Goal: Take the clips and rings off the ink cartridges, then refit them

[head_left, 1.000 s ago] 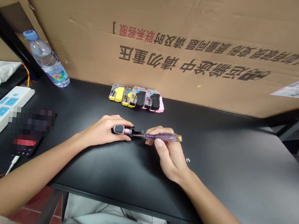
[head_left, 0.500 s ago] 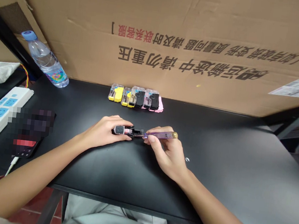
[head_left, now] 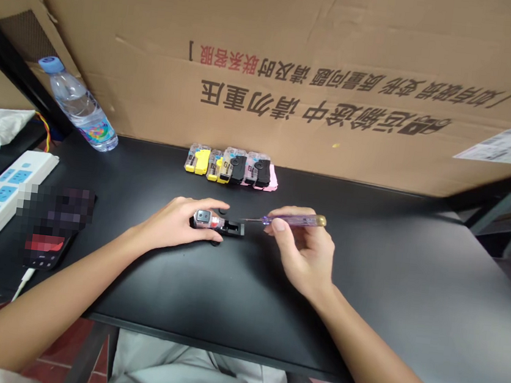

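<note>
A small toy-like device lies on the black table, with a grey block at its left end, a clear reddish middle and a black frame at its right. Round black wheel-like pieces show at its sides. My left hand surrounds its left end, thumb and forefinger spread apart with gaps beside the device; whether the palm touches it is hidden. Between the thumb and fingers of my right hand is a screwdriver with a purple see-through handle and gold end. Its thin shaft points left, tip just above the frame's right end.
Several clear cartridge-like pieces in yellow, black and pink line the table's back by a cardboard box. Left of them stand a water bottle, a white power strip and a dark phone with a white cable.
My right hand has drawn the screwdriver back to the right, out of the black frame. The fingers of my left hand have spread away from the device's sides.
</note>
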`<state>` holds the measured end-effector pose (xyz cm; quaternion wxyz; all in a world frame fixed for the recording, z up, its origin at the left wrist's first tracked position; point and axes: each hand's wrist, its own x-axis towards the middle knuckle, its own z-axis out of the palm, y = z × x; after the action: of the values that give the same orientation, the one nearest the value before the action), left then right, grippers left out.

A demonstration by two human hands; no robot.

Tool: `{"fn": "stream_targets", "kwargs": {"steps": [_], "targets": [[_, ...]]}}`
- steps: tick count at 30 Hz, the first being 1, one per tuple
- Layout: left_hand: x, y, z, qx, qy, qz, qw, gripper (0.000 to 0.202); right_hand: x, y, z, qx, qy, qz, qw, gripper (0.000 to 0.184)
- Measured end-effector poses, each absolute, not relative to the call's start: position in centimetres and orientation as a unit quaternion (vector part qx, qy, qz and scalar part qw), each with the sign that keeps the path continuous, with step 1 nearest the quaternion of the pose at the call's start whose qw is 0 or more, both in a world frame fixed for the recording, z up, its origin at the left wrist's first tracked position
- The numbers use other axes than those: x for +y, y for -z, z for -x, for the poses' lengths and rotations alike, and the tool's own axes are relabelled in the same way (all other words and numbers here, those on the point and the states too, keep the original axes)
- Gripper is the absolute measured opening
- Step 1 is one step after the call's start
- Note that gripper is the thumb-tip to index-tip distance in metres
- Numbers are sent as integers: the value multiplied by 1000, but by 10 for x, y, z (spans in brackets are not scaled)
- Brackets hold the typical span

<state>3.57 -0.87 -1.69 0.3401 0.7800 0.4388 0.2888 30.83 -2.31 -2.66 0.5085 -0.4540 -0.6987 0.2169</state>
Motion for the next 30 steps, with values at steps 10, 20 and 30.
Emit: {"fn": "stream_targets", "kwargs": {"steps": [10, 20, 30], "targets": [[1, 1, -22, 582, -437, -657, 198, 39, -19, 24, -298, -729, -270, 458, 431, 18], [-3, 5, -28, 587, -422, -644, 251, 45, -13, 22, -302, -711, -318, 471, 414, 15], [0, 7, -27, 606, -411, -637, 243, 49, -14, 22, -304, -746, -280, 449, 406, 10]]}}
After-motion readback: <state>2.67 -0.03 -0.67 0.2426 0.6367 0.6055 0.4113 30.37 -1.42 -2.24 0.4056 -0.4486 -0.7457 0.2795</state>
